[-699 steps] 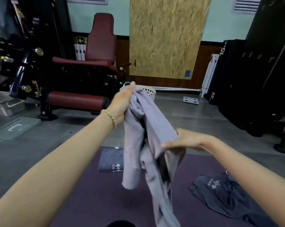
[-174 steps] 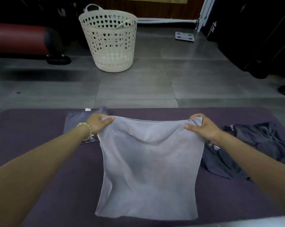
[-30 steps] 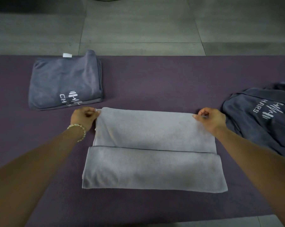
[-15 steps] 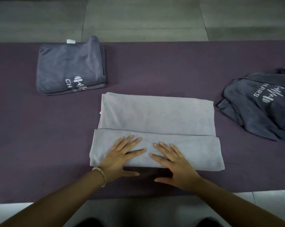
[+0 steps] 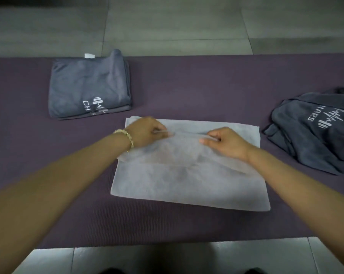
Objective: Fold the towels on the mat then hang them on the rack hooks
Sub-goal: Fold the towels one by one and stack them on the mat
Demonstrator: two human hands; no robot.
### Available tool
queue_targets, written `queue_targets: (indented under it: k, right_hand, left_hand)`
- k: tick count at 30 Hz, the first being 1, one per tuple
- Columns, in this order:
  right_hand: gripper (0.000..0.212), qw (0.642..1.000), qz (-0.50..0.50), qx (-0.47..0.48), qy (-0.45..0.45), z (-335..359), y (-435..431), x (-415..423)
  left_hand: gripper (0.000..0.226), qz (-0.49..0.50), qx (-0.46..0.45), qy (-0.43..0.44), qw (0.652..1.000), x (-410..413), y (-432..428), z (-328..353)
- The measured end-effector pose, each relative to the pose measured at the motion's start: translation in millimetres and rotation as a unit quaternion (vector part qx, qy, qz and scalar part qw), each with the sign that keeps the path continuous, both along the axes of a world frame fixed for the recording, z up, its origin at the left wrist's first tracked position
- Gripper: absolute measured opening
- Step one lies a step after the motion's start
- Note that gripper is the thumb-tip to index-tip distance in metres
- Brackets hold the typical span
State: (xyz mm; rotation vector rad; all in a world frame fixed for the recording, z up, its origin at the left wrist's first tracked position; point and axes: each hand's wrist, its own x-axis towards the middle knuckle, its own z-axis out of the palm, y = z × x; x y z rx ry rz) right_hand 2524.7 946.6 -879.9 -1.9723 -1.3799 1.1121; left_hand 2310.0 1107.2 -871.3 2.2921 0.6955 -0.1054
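Towel (image 5: pixel 187 184) on purple mat (image 5: pixel 187 86), grey tiled floor (image 5: pixel 167 26)

The crumpled dark towel (image 5: pixel 313 135) runs off the right edge (forearms (image 5: pixel 68 184) blurred).

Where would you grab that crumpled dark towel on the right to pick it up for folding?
Probably the layered edge of the crumpled dark towel that juts toward the light towel, pinched from above on that side; the rest lies bunched, showing no clear edge.
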Motion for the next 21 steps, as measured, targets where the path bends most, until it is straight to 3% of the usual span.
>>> queue_targets:
  k: [2, 4, 6, 9, 12, 15, 18, 21]
  right_hand:
    - [0.030, 0.999, -0.029, -0.027, -0.002, 1, 16, 17]
    - [0.020, 0.997, -0.052, -0.059, -0.012, -4, 19, 38]
    - [0.027, 0.990, -0.060, -0.122, -0.031, -9, 8, 59]
    - [0.030, 0.981, -0.070, -0.164, -0.072, -10, -17, 83]
    - [0.025, 0.976, -0.147, -0.145, -0.067, -11, -40, 95]
    - [0.013, 0.957, -0.282, -0.042, 0.050, -21, -62, 94]
    - [0.005, 0.912, -0.394, 0.027, 0.110, -27, -71, 88]
    - [0.007, 0.894, -0.430, 0.047, 0.113, -24, -63, 90]
  left_hand:
    - [0.024, 0.035, 0.041, 0.018, 0.998, 6, 19, 1]
    - [0.031, 0.073, 0.056, 0.086, 0.992, -3, 33, -9]
    - [0.040, 0.133, 0.037, 0.127, 0.982, -25, 38, -25]
    - [0.046, 0.269, -0.020, 0.080, 0.960, -57, 37, -45]
    - [0.049, 0.391, -0.099, -0.016, 0.915, -71, 28, -57]
    - [0.026, 0.434, -0.086, -0.091, 0.892, -71, 15, -57]
    - [0.025, 0.457, -0.067, -0.117, 0.879, -67, 15, -52]
    - [0.026, 0.469, -0.055, -0.119, 0.874, -58, 24, -52]
